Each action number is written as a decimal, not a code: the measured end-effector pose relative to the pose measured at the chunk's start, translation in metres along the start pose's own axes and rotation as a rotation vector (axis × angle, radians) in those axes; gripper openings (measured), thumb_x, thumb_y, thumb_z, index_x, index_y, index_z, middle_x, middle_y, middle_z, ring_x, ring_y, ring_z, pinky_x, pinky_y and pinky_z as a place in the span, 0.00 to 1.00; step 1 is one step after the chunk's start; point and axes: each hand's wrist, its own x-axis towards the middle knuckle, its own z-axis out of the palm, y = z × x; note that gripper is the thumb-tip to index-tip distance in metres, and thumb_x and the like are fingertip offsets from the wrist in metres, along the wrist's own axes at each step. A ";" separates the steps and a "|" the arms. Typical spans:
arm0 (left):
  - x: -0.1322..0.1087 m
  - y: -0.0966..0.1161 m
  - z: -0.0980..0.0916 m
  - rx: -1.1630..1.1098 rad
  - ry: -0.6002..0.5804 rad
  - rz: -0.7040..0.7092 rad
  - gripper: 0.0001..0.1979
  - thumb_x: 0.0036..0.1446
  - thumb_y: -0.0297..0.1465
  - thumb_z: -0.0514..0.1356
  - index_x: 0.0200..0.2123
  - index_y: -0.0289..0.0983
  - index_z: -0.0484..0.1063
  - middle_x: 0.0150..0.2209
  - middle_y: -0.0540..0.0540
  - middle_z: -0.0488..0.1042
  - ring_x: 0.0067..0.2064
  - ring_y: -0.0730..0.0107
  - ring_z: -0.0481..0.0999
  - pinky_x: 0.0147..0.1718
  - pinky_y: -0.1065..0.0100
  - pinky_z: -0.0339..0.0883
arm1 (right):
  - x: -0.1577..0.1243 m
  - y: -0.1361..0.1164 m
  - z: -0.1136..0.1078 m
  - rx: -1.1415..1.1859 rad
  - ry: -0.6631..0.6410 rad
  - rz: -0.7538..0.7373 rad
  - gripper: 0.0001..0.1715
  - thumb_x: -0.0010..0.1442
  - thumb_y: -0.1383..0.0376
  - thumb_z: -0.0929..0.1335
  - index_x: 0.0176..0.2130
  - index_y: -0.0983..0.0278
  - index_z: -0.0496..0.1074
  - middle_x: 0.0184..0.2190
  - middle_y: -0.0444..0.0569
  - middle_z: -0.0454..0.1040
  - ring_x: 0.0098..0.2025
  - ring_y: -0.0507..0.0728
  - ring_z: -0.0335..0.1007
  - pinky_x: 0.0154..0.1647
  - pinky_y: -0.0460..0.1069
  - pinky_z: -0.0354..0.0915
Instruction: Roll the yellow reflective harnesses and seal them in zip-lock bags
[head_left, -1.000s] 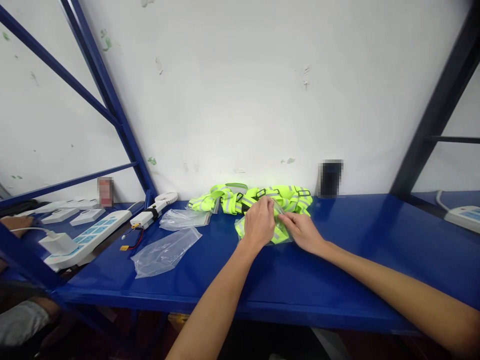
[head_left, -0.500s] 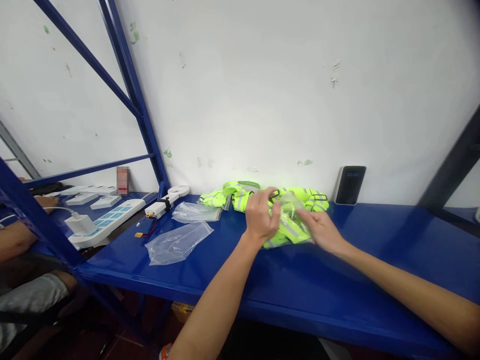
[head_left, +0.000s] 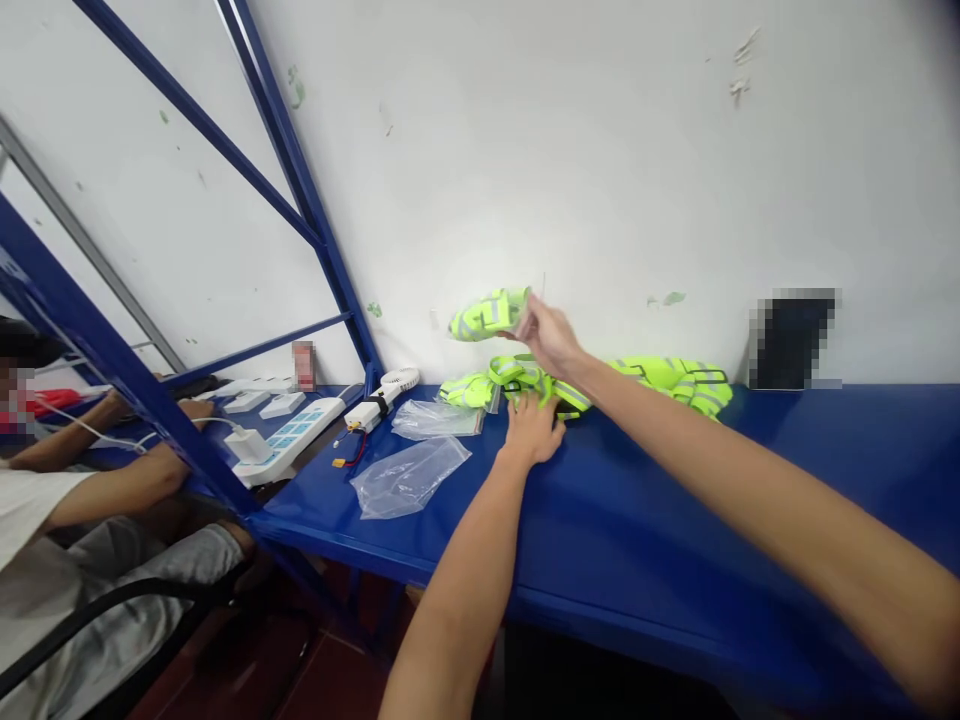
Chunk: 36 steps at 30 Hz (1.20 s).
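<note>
My right hand (head_left: 551,338) is raised in front of the wall, its fingers closed on the end of a clear plastic bag with a rolled neon-yellow reflective vest (head_left: 487,315) inside. The bag hangs in the air to the left of the hand. Below it, my left hand (head_left: 534,430) rests with fingers spread at the front of a heap of neon-yellow reflective straps (head_left: 521,373) on the blue table (head_left: 637,520). More reflective straps with dark buckles (head_left: 675,380) lie farther right, partly behind my right forearm.
Two flat clear plastic bags (head_left: 409,478) lie left of my hands. Behind them are a small white fan (head_left: 400,378) and a white battery pack with wires (head_left: 365,414). A power strip (head_left: 296,440) and a blue frame post (head_left: 330,260) stand left. A co-worker (head_left: 97,490) sits there. A dark-screened device (head_left: 795,340) leans right.
My right hand has lifted the bagged vest off the table, up and to the left. My left hand has let go of it and come down onto the straps. The view has turned left.
</note>
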 end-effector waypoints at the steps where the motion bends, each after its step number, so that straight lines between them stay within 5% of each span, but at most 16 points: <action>1: -0.001 -0.001 0.000 -0.006 -0.030 0.062 0.20 0.60 0.35 0.53 0.55 0.39 0.67 0.57 0.38 0.66 0.61 0.48 0.60 0.59 0.43 0.53 | 0.006 0.014 0.009 0.011 -0.041 0.084 0.28 0.64 0.50 0.63 0.20 0.63 0.60 0.16 0.41 0.62 0.22 0.49 0.66 0.29 0.45 0.66; 5: -0.003 -0.004 -0.005 -0.054 -0.040 0.169 0.15 0.59 0.32 0.53 0.48 0.38 0.71 0.52 0.38 0.68 0.57 0.52 0.64 0.54 0.53 0.63 | 0.026 0.048 0.017 -0.184 -0.079 0.401 0.23 0.68 0.54 0.58 0.28 0.63 0.65 0.20 0.47 0.71 0.30 0.54 0.75 0.38 0.48 0.70; 11: 0.001 -0.001 -0.007 -0.278 -0.023 0.072 0.19 0.59 0.35 0.55 0.54 0.42 0.63 0.47 0.42 0.70 0.51 0.56 0.70 0.51 0.56 0.65 | 0.041 0.044 -0.015 -0.465 -0.095 0.486 0.30 0.67 0.49 0.54 0.55 0.68 0.62 0.35 0.61 0.78 0.35 0.62 0.78 0.41 0.58 0.71; 14: 0.003 0.003 -0.004 -0.343 -0.010 0.020 0.28 0.55 0.42 0.60 0.57 0.42 0.59 0.48 0.41 0.70 0.52 0.51 0.70 0.52 0.52 0.64 | 0.029 0.033 -0.026 -0.638 -0.104 0.398 0.36 0.60 0.56 0.66 0.62 0.65 0.55 0.51 0.63 0.73 0.45 0.66 0.75 0.51 0.61 0.66; 17: 0.006 0.003 0.003 -0.332 -0.006 0.031 0.24 0.53 0.37 0.61 0.54 0.40 0.63 0.47 0.40 0.72 0.52 0.50 0.71 0.52 0.52 0.63 | 0.007 0.022 -0.035 -0.863 -0.197 0.179 0.38 0.58 0.61 0.68 0.64 0.60 0.55 0.60 0.59 0.65 0.57 0.68 0.66 0.58 0.60 0.58; 20: 0.009 -0.002 0.005 -0.372 0.051 -0.049 0.18 0.54 0.26 0.57 0.50 0.39 0.67 0.44 0.40 0.75 0.49 0.52 0.74 0.50 0.55 0.65 | -0.020 0.012 -0.056 -1.289 -0.372 -0.128 0.35 0.64 0.58 0.61 0.67 0.61 0.51 0.58 0.61 0.66 0.55 0.69 0.67 0.54 0.60 0.61; 24: 0.014 -0.008 -0.001 -0.555 0.232 -0.179 0.16 0.51 0.21 0.55 0.42 0.39 0.71 0.41 0.45 0.77 0.43 0.60 0.77 0.48 0.60 0.66 | -0.062 -0.001 -0.097 -1.565 -0.438 -0.191 0.26 0.68 0.58 0.56 0.58 0.67 0.65 0.50 0.61 0.72 0.50 0.67 0.71 0.48 0.57 0.64; 29: 0.015 0.001 -0.007 -0.697 0.337 -0.149 0.13 0.45 0.20 0.56 0.34 0.38 0.73 0.34 0.49 0.77 0.36 0.68 0.76 0.42 0.66 0.68 | -0.110 -0.013 -0.143 -1.629 -0.529 -0.326 0.24 0.67 0.55 0.59 0.55 0.63 0.69 0.51 0.58 0.73 0.50 0.65 0.71 0.52 0.59 0.64; 33: 0.012 0.014 -0.016 -0.766 0.424 -0.055 0.14 0.45 0.20 0.54 0.33 0.38 0.73 0.34 0.49 0.77 0.38 0.68 0.76 0.43 0.69 0.67 | -0.126 -0.017 -0.163 -1.528 -0.609 -0.313 0.35 0.61 0.51 0.65 0.63 0.61 0.60 0.62 0.58 0.62 0.60 0.67 0.62 0.57 0.61 0.62; 36: 0.005 0.019 -0.027 -0.745 0.552 -0.045 0.08 0.48 0.24 0.55 0.32 0.37 0.72 0.31 0.50 0.75 0.34 0.68 0.75 0.39 0.69 0.66 | -0.131 -0.017 -0.166 -1.446 -0.617 -0.355 0.43 0.56 0.58 0.70 0.67 0.56 0.53 0.67 0.57 0.52 0.64 0.68 0.55 0.57 0.62 0.63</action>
